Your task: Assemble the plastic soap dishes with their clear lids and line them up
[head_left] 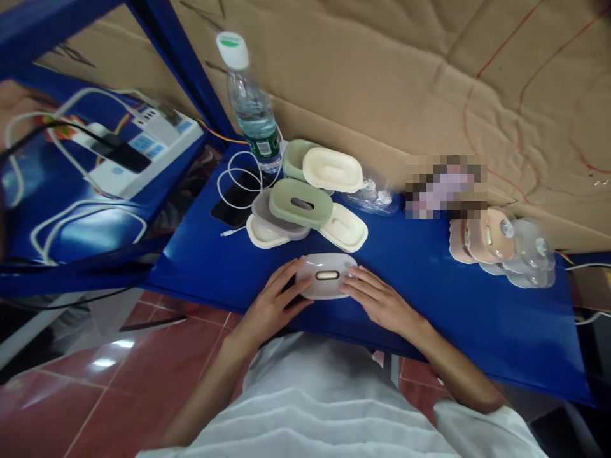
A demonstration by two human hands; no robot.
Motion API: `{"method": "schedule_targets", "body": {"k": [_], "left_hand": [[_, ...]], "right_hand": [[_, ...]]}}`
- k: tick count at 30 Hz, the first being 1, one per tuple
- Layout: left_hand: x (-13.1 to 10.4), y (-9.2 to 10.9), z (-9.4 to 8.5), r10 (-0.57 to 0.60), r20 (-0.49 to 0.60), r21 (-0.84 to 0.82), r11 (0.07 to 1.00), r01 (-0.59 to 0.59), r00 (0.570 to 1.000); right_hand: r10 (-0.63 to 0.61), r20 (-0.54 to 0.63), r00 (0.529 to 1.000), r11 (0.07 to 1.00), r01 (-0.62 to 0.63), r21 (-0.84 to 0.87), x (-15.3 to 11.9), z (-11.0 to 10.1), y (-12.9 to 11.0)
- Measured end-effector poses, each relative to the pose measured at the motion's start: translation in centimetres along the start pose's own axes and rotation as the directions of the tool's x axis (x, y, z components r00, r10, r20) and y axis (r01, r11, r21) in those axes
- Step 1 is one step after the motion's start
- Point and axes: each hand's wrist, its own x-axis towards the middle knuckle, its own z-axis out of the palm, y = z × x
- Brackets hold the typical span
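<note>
A pale grey oval soap dish with a cream insert showing through its centre slot lies at the table's front edge, between my two hands. My left hand grips its left end, the thumb low on the near side and the fingers along the far side. On the right end rest the fingers of my right hand. Just beyond is a loose pile: a green slotted dish part, a grey part under it, and cream trays beside it. Another cream tray leans on a green part behind.
A water bottle stands at the back left beside a dark phone and a coiled white cable. Clear plastic pieces lie behind the pile. Peach scalloped dishes sit on the right. A power strip occupies the neighbouring blue table.
</note>
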Motion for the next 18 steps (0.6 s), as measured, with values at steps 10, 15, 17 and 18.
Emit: {"method": "schedule_targets", "body": {"k": [10,15,17,18], "left_hand": [[0.3,0.0,0.4,-0.029,0.05,0.008,1.0,0.029,0.998],[1.0,0.5,-0.1,0.032,0.021,-0.096,0.995,-0.029,0.999],[1.6,1.1,-0.4,0.03,0.027,-0.148,0.989,-0.026,0.999],[1.9,1.5,-0.5,0.026,0.032,-0.175,0.984,-0.02,0.999]], "right_hand": [[0.218,-0.085,0.972,0.976,-0.218,0.013,-0.6,1.7,0.0],[0.212,0.002,0.977,0.968,-0.21,0.138,-0.8,0.5,0.1],[0.186,-0.077,0.98,0.968,-0.169,0.184,-1.1,-0.2,-0.3],[0.178,-0.129,0.976,0.97,-0.152,0.19,-1.4,-0.6,-0.7]]}}
